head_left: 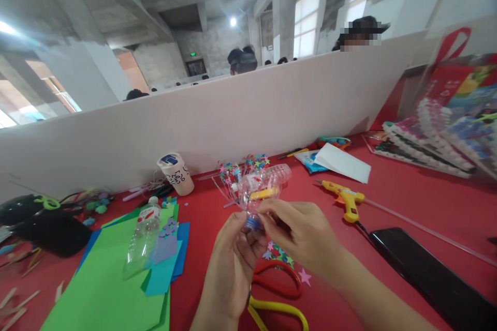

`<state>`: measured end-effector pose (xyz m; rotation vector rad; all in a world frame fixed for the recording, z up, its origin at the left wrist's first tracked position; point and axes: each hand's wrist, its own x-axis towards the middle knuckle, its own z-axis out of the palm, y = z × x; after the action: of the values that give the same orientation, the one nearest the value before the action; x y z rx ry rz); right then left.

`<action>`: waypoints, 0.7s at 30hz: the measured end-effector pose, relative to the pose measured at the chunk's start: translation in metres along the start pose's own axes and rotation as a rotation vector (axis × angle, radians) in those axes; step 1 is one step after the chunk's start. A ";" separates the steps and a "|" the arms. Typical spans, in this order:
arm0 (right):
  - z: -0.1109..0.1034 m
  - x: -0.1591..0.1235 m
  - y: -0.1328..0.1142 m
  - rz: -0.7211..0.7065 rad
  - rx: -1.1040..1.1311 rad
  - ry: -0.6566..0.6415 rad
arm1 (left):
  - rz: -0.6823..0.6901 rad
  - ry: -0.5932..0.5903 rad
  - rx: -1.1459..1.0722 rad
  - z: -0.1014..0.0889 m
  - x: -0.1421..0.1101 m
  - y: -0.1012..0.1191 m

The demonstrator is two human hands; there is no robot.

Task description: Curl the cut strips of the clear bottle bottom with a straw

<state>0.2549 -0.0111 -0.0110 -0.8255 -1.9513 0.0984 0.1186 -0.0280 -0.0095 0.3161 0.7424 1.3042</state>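
Above the red table, my left hand [237, 240] is closed around the blue-ringed neck [253, 223] of a clear plastic bottle part. My right hand [297, 225] pinches at the same clear part beside the neck; whether something small is between its fingertips is hidden. Just beyond the fingers lies a clear plastic bottle [269, 176] with a red and white label, on its side. A yellow object [264, 194] shows by the clear plastic, its kind unclear. Under my hands are scissors with one red and one yellow handle loop [279, 307], near scattered star sequins [281, 256].
A yellow glue gun [344, 197] and a black phone [430, 274] lie right. Left are green paper [104, 274], another clear bottle [143, 235] and a black container [50, 227]. A paper cup [176, 173] stands by the white partition [194, 119]; people's heads show beyond.
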 end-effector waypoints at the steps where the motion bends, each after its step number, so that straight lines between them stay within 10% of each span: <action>1: 0.001 0.000 0.001 -0.018 -0.003 -0.002 | -0.003 0.006 -0.005 0.000 0.000 0.000; 21: -0.012 0.003 -0.012 0.262 0.319 -0.016 | 0.058 -0.119 0.060 -0.002 -0.005 0.002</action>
<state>0.2580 -0.0215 0.0022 -0.8612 -1.7719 0.5589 0.1150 -0.0324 -0.0081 0.4629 0.6764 1.3078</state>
